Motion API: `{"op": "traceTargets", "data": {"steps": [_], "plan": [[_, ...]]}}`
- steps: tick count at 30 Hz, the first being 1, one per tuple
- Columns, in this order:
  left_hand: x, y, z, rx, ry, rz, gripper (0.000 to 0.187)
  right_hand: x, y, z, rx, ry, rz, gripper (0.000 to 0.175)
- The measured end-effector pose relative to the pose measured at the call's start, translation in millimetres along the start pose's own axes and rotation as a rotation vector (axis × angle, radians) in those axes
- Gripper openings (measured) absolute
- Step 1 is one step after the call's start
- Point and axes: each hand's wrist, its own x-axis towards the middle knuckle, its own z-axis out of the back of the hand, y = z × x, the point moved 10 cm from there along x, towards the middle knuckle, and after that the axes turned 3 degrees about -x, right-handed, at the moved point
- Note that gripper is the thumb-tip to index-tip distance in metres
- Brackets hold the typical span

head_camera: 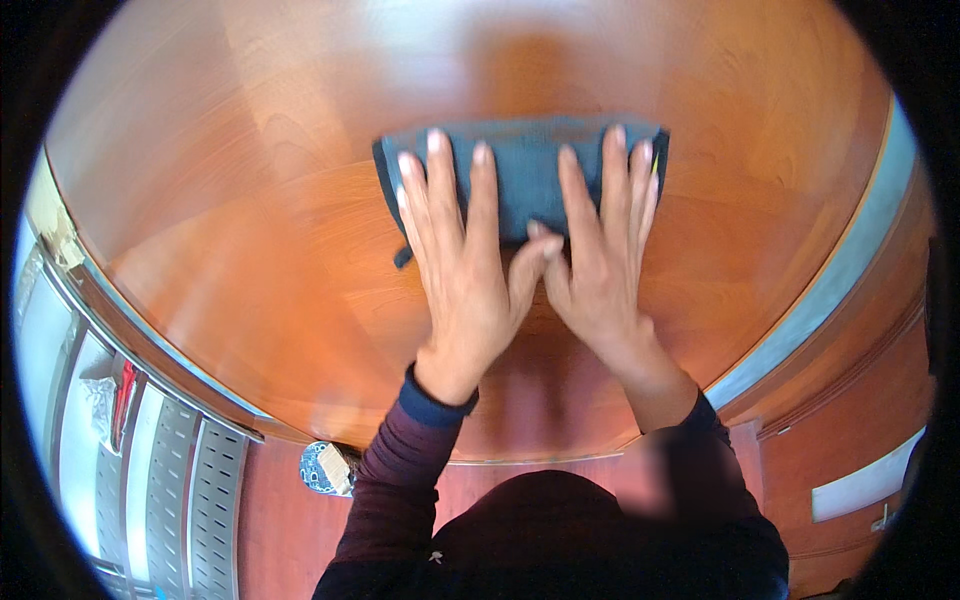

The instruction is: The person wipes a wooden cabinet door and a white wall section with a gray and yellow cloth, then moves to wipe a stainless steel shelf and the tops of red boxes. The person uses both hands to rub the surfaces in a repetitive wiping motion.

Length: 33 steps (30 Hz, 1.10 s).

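A dark blue-grey folded fabric item with black edging lies flat on the glossy wooden table. It may be a pouch or a folded bag; I cannot tell which. My left hand rests palm down on its left half, fingers spread and pointing away from me. On the right half lies my right hand, also palm down. Both thumbs meet near the item's front edge. A small black tab sticks out at its lower left corner. A yellow mark shows at its right edge. My palms hide part of the front edge.
Metal shelves with slotted panels stand at the left, holding a red item beside clear plastic. A patterned round container with cardboard sits on the reddish floor. Wooden furniture with a white panel is at the right.
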Motion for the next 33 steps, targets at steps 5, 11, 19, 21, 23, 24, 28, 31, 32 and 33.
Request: {"op": "traceTargets", "data": {"steps": [5,11,19,21,23,24,28,31,32,33], "plan": [[41,2,13,0.017,-0.080,-0.053,0.082,38,3,-1,-0.082,-0.057,0.018,0.066],[-67,20,-6,-0.086,0.117,0.089,0.094,-71,19,-25,-0.052,0.151,-0.063,0.062],[-230,46,-20,-0.086,0.333,0.200,0.090,-215,61,-55,-0.011,0.357,-0.134,0.062],[-237,54,-17,-0.081,0.342,0.208,0.091,-216,67,-60,-0.015,0.355,-0.152,0.062],[-227,63,-10,-0.065,0.317,0.205,0.092,-201,73,-64,-0.013,0.344,-0.152,0.063],[-215,67,-6,-0.054,0.292,0.199,0.092,-188,76,-65,-0.011,0.340,-0.142,0.063],[-132,80,24,-0.013,0.138,0.132,0.088,-104,85,-62,-0.002,0.253,-0.079,0.066],[-54,84,52,0.001,0.060,0.052,0.095,-25,85,-55,0.010,0.119,-0.012,0.067],[-29,83,60,0.015,0.041,0.013,0.095,-1,85,-54,0.010,0.083,-0.002,0.067],[-7,82,67,0.027,0.009,-0.012,0.093,21,87,-52,0.010,0.029,0.030,0.068]]}}
